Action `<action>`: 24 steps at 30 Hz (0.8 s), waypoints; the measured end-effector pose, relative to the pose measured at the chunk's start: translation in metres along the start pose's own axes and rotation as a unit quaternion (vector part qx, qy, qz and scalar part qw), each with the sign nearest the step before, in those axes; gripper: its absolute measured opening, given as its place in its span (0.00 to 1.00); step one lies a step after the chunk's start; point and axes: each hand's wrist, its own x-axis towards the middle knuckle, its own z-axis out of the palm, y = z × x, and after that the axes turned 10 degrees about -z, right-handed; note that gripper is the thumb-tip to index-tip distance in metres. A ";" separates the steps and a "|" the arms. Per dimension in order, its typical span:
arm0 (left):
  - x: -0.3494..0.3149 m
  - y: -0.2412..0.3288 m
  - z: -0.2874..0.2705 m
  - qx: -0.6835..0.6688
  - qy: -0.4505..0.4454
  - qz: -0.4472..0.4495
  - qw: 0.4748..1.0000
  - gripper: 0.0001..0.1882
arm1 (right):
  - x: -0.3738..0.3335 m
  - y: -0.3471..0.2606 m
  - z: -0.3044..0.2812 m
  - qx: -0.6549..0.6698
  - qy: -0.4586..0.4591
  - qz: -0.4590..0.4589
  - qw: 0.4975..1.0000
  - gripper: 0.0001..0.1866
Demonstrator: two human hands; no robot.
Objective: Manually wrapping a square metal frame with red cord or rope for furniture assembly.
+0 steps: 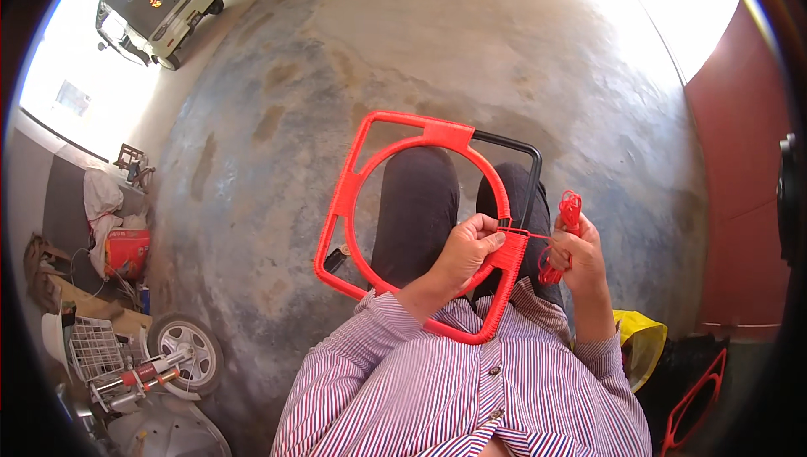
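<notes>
A square frame with a round ring inside it lies across my lap, tilted. Red cord is wound closely round most of it, while its far right corner shows bare black tube. My left hand pinches the frame's right side, where the ring meets the outer bar and the red winding ends. In my right hand, held just right of the frame, is a hank of red cord, with loops hanging below the fingers. A short length of cord stretches between the two hands.
Beside me on the right are a yellow bag and another red ring-shaped frame. A wheel, a wire basket and a red bag sit at the left. A three-wheeled vehicle stands far left on the concrete floor.
</notes>
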 end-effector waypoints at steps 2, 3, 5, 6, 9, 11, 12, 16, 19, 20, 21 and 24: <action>0.001 -0.003 0.000 0.012 0.017 0.004 1.000 0.04 | -0.006 0.001 0.005 0.015 -0.003 -0.013 1.000 0.10; 0.001 -0.003 -0.001 0.020 0.025 0.006 0.999 0.03 | -0.008 0.003 0.010 0.012 -0.005 -0.018 1.000 0.10; 0.003 -0.003 -0.004 0.027 0.023 0.002 0.999 0.04 | -0.015 0.007 0.020 0.007 -0.005 -0.032 0.999 0.10; 0.003 -0.003 -0.005 0.030 0.022 -0.001 0.999 0.04 | -0.017 0.009 0.024 0.002 -0.022 -0.034 0.999 0.09; -0.001 -0.001 -0.003 0.069 0.040 0.019 0.997 0.04 | -0.013 0.006 0.021 -0.007 -0.056 -0.005 0.998 0.09; 0.001 -0.001 -0.001 0.034 0.028 -0.014 0.999 0.05 | -0.005 -0.013 0.013 -0.083 -0.035 -0.005 0.996 0.10; 0.002 0.000 0.000 0.018 0.021 -0.031 0.999 0.06 | -0.003 -0.023 0.009 -0.120 -0.024 -0.006 0.992 0.10; 0.001 0.002 0.001 0.048 -0.050 -0.063 0.996 0.09 | -0.008 -0.069 -0.030 -0.324 0.072 -0.055 0.942 0.10; -0.002 0.007 0.004 0.101 -0.051 -0.075 0.991 0.11 | -0.016 -0.089 -0.099 -0.222 0.178 -0.163 0.945 0.08; -0.003 0.008 0.008 0.107 -0.052 -0.078 0.990 0.12 | -0.020 -0.097 -0.122 -0.162 0.227 -0.191 0.941 0.10; -0.002 0.009 0.010 0.112 -0.054 -0.081 0.989 0.12 | -0.023 -0.106 -0.151 -0.095 0.206 -0.231 0.946 0.11; -0.004 0.011 0.009 0.116 -0.063 -0.082 0.988 0.12 | -0.024 -0.115 -0.224 0.070 0.189 -0.313 0.928 0.12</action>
